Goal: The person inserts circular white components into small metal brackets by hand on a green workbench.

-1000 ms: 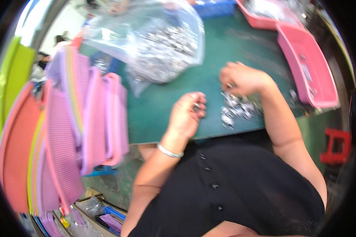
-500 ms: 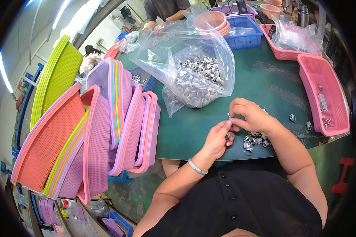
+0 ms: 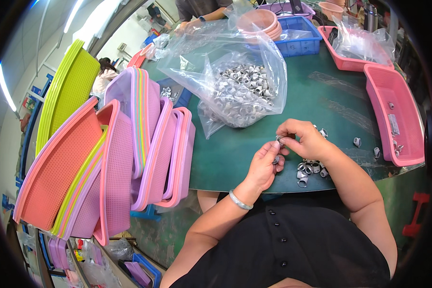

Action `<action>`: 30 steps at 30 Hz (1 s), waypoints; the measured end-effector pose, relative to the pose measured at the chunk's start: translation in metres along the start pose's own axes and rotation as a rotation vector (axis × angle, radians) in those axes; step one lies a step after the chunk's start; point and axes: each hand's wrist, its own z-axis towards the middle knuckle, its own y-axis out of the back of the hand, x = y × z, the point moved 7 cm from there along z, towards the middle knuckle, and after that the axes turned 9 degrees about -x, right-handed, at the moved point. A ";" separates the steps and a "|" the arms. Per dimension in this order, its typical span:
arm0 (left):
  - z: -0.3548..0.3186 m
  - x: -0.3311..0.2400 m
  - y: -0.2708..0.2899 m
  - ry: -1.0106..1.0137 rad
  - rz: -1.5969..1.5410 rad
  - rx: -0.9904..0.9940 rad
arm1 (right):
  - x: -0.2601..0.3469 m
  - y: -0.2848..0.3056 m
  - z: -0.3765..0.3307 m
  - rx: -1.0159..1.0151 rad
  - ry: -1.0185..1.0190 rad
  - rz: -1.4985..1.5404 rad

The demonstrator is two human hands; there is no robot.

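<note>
Bright, even light fills the scene, with a glowing strip lamp (image 3: 4, 86) at the left rim and daylight from upper left. Glare shines on the clear plastic bag (image 3: 235, 72). Fisheye bending curves the stacked baskets (image 3: 115, 158); corners are black, and the rim is slightly soft.

bag (image 3: 240, 91) ahead, bare mat (image 3: 331, 101) right
</note>
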 end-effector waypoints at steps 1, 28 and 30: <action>0.000 0.000 0.001 0.004 -0.005 -0.007 | 0.001 -0.001 0.000 0.015 0.022 -0.020; 0.002 -0.003 0.011 0.088 0.020 0.031 | 0.006 -0.009 -0.002 0.252 0.106 -0.133; 0.001 -0.003 0.010 0.097 0.008 0.034 | 0.009 -0.009 -0.001 0.269 0.128 -0.153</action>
